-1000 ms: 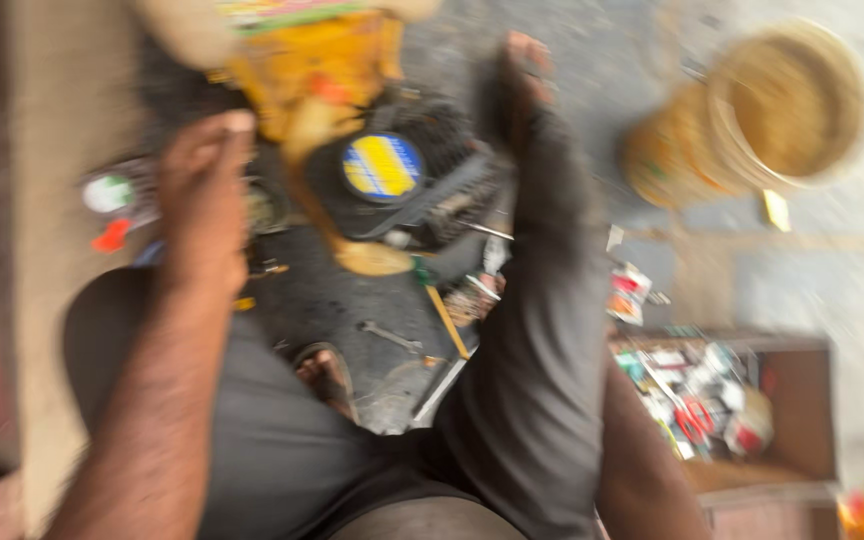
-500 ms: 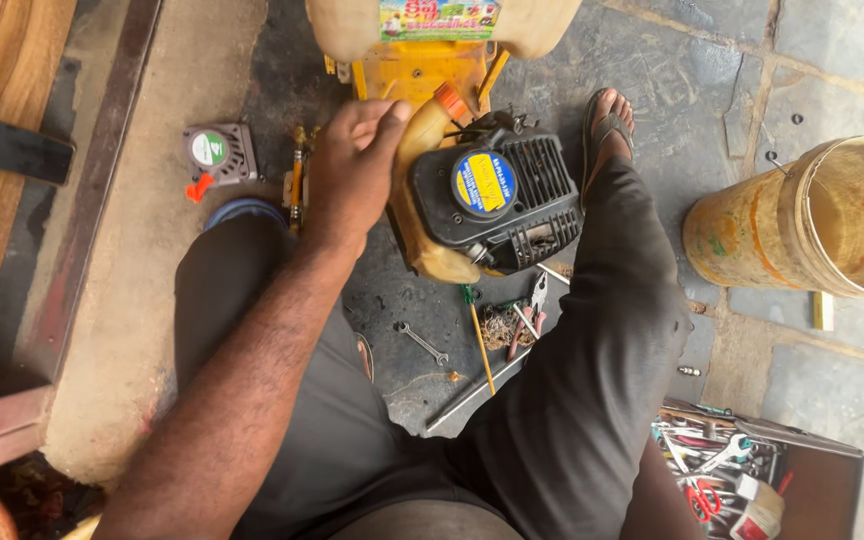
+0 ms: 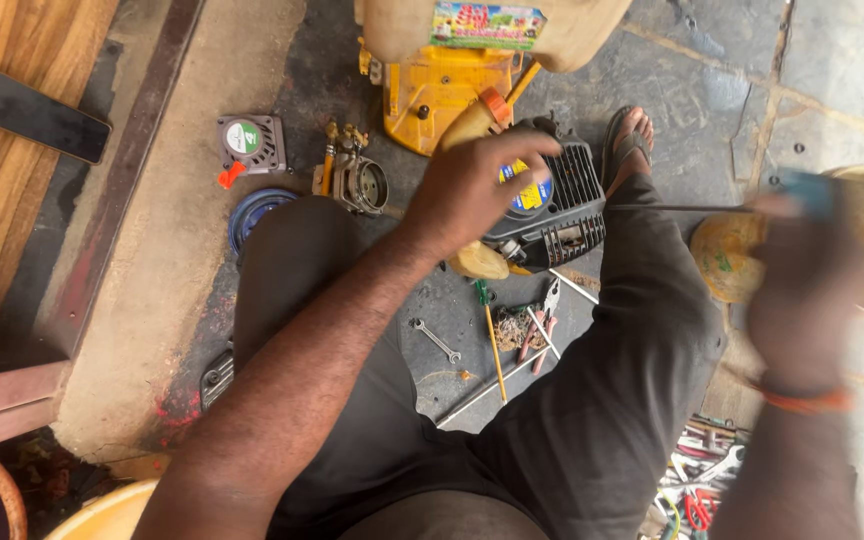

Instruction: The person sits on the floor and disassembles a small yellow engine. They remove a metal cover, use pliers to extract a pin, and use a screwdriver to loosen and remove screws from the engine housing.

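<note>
The left hand [image 3: 472,190] has shifted from the yellow housing onto the black engine cover [image 3: 552,200], its fingers [image 3: 527,150] spread over it. The right hand [image 3: 802,260] has come into view, blurred, holding a long thin screwdriver [image 3: 692,208] level towards the engine.

Your left hand [image 3: 477,190] reaches forward, palm down, fingers spread and curled, while your right hand [image 3: 802,260], blurred, seems closed in a raised fist.

Even, soft daylight, mostly sharp, heavy motion blur on right hand [image 3: 802,270].
</note>
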Demonstrator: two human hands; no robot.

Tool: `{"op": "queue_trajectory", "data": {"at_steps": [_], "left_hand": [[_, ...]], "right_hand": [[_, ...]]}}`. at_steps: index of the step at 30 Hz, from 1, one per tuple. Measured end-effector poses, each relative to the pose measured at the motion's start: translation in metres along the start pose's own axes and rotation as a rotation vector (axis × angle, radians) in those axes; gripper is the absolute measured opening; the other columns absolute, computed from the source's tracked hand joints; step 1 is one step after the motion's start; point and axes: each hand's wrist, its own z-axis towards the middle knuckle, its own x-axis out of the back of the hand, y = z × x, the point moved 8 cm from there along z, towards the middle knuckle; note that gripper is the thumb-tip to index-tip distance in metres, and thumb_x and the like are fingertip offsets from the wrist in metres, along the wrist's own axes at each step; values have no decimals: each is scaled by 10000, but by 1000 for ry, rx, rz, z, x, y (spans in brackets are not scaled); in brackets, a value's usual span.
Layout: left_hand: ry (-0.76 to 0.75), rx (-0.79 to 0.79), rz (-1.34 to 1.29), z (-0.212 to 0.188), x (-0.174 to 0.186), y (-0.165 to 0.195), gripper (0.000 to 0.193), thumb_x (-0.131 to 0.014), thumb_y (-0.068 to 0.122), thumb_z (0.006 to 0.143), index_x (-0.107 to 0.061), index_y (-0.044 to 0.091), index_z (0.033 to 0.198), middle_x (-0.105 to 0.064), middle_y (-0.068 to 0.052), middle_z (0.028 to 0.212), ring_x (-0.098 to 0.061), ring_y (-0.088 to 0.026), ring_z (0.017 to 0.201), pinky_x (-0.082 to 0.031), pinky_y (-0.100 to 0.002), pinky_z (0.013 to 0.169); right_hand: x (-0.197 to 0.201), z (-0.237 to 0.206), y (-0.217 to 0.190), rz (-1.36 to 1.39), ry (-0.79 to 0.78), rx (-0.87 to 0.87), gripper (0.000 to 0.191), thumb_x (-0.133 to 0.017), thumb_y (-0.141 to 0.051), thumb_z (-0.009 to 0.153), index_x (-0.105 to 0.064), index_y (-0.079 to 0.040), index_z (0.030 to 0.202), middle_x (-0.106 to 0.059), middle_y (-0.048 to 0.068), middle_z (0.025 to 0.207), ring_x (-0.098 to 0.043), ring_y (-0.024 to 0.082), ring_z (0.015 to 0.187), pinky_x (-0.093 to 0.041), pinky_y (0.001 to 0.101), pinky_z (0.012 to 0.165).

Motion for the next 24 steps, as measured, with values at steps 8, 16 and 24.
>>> {"op": "queue_trajectory", "data": {"at_steps": [8,16,24], "left_hand": [[-177,-6,182,-5,-9,0,207,-780,231,893,-770,201,1098,-756,-85,802,-753,-266,768,-574,-427,714],[-172,73,186,-8,-13,-5,163,-754,221,930,-764,173,1085,-748,-101,787,-747,-286,762,-559,-451,695],[-207,96,465,-18,-7,-16,808,-906,441,750,-566,92,1395,-599,-169,1375,-572,-357,1308,-502,-570,1073]], "right_hand": [[-100,55,-113,143,-216,-118,216,-629,-221,1126,-561,-19,1160,-669,244,1016,-669,484,911,-501,534,701],[-109,55,-111,-4,-279,-86,254,-640,-244,1123,-560,-5,1153,-641,235,1136,-661,466,913,-505,542,697],[-98,68,-140,-129,-147,91,326,-701,-192,979,-602,-3,1226,-617,291,1223,-680,457,930,-556,493,649]]}}
